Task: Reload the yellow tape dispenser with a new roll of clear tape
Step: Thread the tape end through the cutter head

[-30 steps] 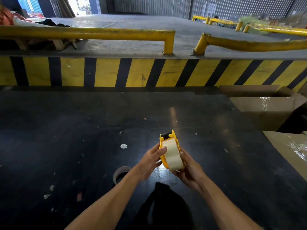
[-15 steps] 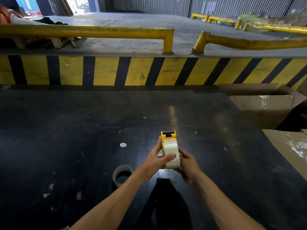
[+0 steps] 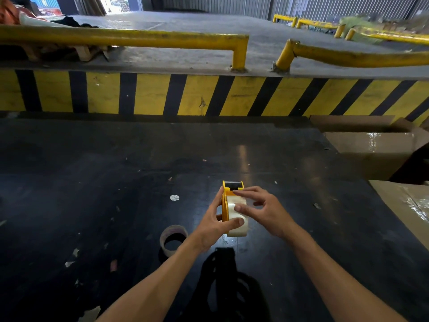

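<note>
Dispenser (image 3: 225,201) with clear roll (image 3: 236,219) sat gripped in left hand (image 3: 214,225); right hand (image 3: 262,211) spread, fingertips on roll. Empty core (image 3: 173,240) lay near left; cartons (image 3: 371,149) well right.

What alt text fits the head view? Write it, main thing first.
A left hand grips a yellow tape dispenser loaded with a clear tape roll, while the right hand fingers the roll. An empty cardboard core lies on the dark floor nearby.

Dark floor (image 3: 92,205), striped curb (image 3: 148,94), yellow railings (image 3: 130,38)
</note>
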`<state>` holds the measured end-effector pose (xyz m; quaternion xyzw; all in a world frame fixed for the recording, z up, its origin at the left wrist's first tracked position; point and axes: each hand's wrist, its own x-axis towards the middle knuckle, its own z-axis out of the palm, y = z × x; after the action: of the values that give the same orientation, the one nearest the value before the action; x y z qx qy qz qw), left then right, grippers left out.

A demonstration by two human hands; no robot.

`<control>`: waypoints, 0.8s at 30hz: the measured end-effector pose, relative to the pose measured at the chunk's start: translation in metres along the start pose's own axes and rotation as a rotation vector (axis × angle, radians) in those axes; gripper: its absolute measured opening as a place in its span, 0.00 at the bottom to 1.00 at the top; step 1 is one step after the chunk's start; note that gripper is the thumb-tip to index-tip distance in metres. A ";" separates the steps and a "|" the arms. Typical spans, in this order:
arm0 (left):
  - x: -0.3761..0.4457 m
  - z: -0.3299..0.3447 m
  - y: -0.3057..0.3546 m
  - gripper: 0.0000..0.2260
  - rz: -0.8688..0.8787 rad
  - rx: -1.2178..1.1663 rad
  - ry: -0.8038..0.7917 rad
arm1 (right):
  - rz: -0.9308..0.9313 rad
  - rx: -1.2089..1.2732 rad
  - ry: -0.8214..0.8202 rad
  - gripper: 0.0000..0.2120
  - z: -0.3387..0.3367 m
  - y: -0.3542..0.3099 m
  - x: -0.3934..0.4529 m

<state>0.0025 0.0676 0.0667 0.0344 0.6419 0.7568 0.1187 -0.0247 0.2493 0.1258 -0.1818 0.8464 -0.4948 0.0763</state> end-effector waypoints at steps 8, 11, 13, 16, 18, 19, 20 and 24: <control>-0.003 0.006 -0.005 0.47 -0.023 -0.009 -0.016 | -0.101 -0.215 0.170 0.06 0.009 -0.014 0.014; -0.003 0.010 -0.007 0.40 -0.018 -0.062 0.035 | -0.107 -0.285 0.189 0.07 0.013 -0.014 0.017; -0.004 0.010 -0.008 0.39 -0.024 -0.066 0.053 | -0.103 -0.322 0.188 0.06 0.015 -0.014 0.018; -0.005 0.009 -0.012 0.45 -0.041 -0.030 0.050 | -0.050 -0.329 0.174 0.06 0.014 -0.011 0.023; -0.006 0.008 -0.014 0.46 -0.031 -0.020 0.049 | 0.001 -0.315 0.177 0.06 0.011 -0.011 0.027; -0.006 0.008 -0.014 0.46 -0.020 -0.015 0.043 | 0.019 -0.313 0.196 0.06 0.009 -0.012 0.030; -0.006 0.009 -0.014 0.46 -0.009 -0.009 0.031 | 0.032 -0.310 0.226 0.06 0.005 -0.013 0.034; -0.002 0.014 -0.007 0.45 0.010 0.013 0.004 | 0.065 -0.261 0.334 0.07 -0.010 -0.017 0.048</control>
<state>0.0077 0.0815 0.0626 0.0367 0.6469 0.7532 0.1134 -0.0677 0.2318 0.1485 -0.0782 0.9097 -0.4013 -0.0731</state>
